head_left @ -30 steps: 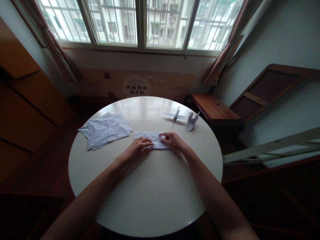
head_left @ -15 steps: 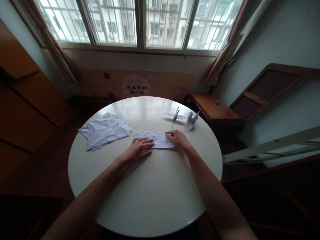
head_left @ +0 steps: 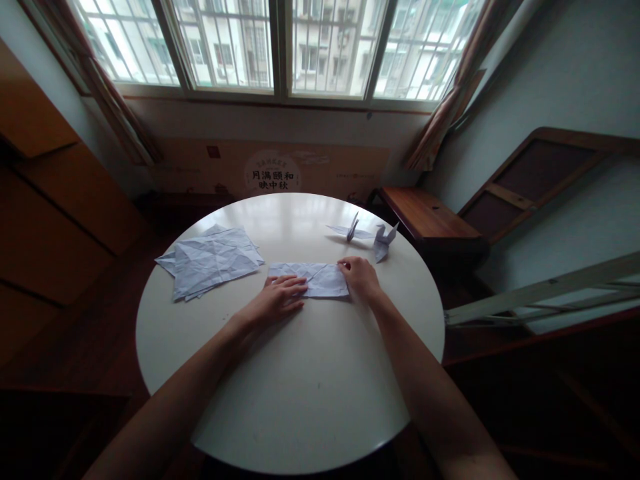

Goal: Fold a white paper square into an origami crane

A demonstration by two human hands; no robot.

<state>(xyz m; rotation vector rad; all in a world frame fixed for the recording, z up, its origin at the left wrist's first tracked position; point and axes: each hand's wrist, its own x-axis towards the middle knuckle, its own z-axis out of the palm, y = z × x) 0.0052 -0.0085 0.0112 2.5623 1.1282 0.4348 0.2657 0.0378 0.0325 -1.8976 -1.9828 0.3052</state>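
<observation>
A creased white sheet of paper (head_left: 313, 277), folded into a long rectangle, lies on the round white table (head_left: 300, 393). My left hand (head_left: 277, 300) lies flat on the sheet's near left part, fingers stretched out. At the sheet's right end, my right hand (head_left: 361, 277) has its fingers curled and pressing the paper's edge.
A stack of creased white sheets (head_left: 210, 263) lies at the table's left. Two folded paper cranes (head_left: 353, 230) (head_left: 384, 243) stand at the far right. A wooden bench (head_left: 427, 217) and leaning boards are to the right; a window is behind.
My right hand has slid to the right along the folded sheet to its right end, so more of the paper shows. My left hand has stayed in place on the paper.
</observation>
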